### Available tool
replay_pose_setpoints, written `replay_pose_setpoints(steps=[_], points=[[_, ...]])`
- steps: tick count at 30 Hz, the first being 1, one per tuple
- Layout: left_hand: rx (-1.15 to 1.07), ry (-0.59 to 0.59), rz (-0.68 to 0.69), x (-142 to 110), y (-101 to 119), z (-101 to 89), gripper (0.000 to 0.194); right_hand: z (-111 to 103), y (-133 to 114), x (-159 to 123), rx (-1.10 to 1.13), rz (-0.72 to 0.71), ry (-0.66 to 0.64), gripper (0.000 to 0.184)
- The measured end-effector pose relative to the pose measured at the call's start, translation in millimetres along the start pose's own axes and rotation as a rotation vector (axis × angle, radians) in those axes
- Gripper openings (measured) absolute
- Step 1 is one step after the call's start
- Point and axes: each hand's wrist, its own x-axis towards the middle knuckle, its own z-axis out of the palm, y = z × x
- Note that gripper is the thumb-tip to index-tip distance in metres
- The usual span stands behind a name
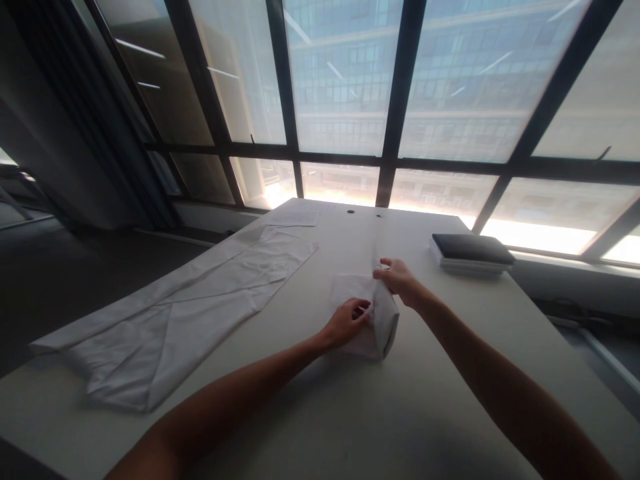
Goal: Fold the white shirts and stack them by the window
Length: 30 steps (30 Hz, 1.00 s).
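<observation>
A small bundle of folded white cloth (384,319) lies on the white table in front of me, its right side raised in a fold. The far upper edge of this cloth is pinched in my right hand (397,275), thumb against fingers. My left hand (346,324) rests over the cloth's left part, with curled fingertips closed on the fabric near its middle. Part of the cloth is hidden under my left hand.
A larger white fabric piece (210,300), creased and partly folded, is spread along the table's left side. Papers (295,215) lie at the far left. On the right sits a stack of books with a dark cover (470,249). Windows stand beyond the table (300,427).
</observation>
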Motion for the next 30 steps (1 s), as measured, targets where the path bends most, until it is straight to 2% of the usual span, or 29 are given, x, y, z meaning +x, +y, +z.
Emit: replay_pose_setpoints(steps=[2,4,7,8,10,12,14,18,22,26,30], points=[[-0.306,0.040,-0.124,7.2,-3.8,-5.4,0.046,16.2,-0.2,3.5,-0.036,-0.012,-0.027,0.063],[-0.569,0.085,-0.224,14.1,-7.2,-15.0,0.048,31.2,2.6,5.1,-0.066,-0.025,-0.119,0.061],[-0.752,0.089,-0.390,21.3,-9.4,-35.2,0.055,46.5,15.2,7.2,-0.111,-0.055,-0.291,0.042],[-0.770,0.080,-0.445,22.6,-9.4,-41.8,0.056,49.3,21.7,8.4,-0.144,-0.085,-0.287,0.035],[-0.776,0.065,-0.507,23.5,-8.7,-52.4,0.051,52.3,36.8,11.4,-0.263,-0.196,-0.149,0.030],[-0.742,0.062,-0.492,22.6,-7.7,-57.8,0.040,53.8,52.5,13.3,-0.424,-0.327,0.027,0.035],[-0.684,0.059,-0.449,20.6,-7.1,-58.5,0.034,55.5,66.5,11.4,-0.568,-0.395,0.101,0.042],[-0.603,0.067,-0.428,15.8,-6.5,-54.1,0.032,57.6,88.4,-12.3,-0.692,-0.438,0.073,0.050],[-0.575,0.062,-0.372,10.2,-7.2,-53.1,0.038,48.2,109.1,-56.1,-0.751,-0.656,-0.059,0.064],[-0.632,-0.067,-0.245,4.1,-10.0,-55.6,0.061,35.3,128.1,-85.5,-0.888,-0.742,-0.120,0.075],[-0.664,-0.151,-0.167,-0.2,-10.3,-57.5,0.074,33.5,138.1,-91.1,-0.998,-0.779,-0.096,0.082]])
